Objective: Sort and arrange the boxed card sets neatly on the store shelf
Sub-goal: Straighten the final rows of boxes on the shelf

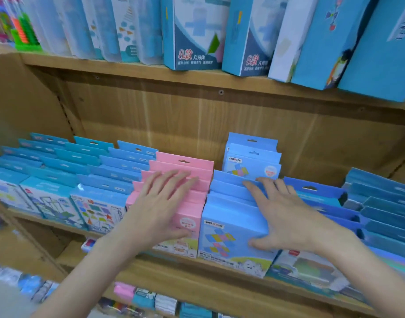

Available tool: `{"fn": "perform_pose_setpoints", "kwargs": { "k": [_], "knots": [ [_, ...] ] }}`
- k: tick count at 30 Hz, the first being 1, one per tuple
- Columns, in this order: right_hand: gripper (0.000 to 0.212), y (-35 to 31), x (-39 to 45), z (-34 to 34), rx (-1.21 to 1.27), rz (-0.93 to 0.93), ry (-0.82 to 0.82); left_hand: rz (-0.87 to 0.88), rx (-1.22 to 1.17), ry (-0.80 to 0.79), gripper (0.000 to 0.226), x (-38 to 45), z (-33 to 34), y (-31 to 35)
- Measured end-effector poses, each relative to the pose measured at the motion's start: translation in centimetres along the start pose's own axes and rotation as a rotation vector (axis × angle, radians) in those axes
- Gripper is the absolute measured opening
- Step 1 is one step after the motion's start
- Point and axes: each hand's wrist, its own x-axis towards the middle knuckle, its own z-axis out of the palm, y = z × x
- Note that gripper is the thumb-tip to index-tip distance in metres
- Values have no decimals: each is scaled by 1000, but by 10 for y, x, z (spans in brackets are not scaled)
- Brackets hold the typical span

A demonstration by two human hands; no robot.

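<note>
The left hand (165,203) lies flat at the centre of the frame, fingers spread wide over the tops of the pink boxes (185,180), its thumb down against the front face of the foremost one. The right hand (281,212) is likewise wide open, just right of centre — fingers fanned across the top flaps of the blue boxes (229,203), thumb pressed on the printed front of the nearest box. Neither hand grips anything; both rest on the rows.

The pink and blue rows stand side by side, touching, each a file of boxes running front to back on the middle shelf (220,269), fronts at the shelf's edge. Behind the blue row, a few taller light-blue boxes (252,157) stand upright against the wooden back panel (151,120).

To the left of the pink row, three more files of teal and blue boxed card sets (82,171) fill the shelf toward the left edge of the frame. To the right of the blue row, darker blue boxes (316,193) and then teal ones (385,203) reach the right edge.

Across the top of the frame, the upper shelf (128,72) carries tall blue and white cartons (192,37), leaning — and at upper left a green and orange abacus toy (25,33). Along the bottom, a lower shelf holds small blurred packs (146,297).
</note>
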Motion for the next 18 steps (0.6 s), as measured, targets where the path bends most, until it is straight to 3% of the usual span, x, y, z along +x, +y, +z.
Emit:
{"fn": "perform_pose_setpoints", "kwargs": {
  "k": [11, 15, 18],
  "knots": [
    [110, 9, -6, 3, 168, -141, 57, -79, -51, -112, 103, -5, -16, 8],
    [97, 40, -1, -31, 549, -62, 117, -64, -71, -97, 108, 6, -25, 15],
    [86, 76, 36, -43, 492, 32, 210, -15, -70, -105, 113, 24, -26, 27]
  ]
}}
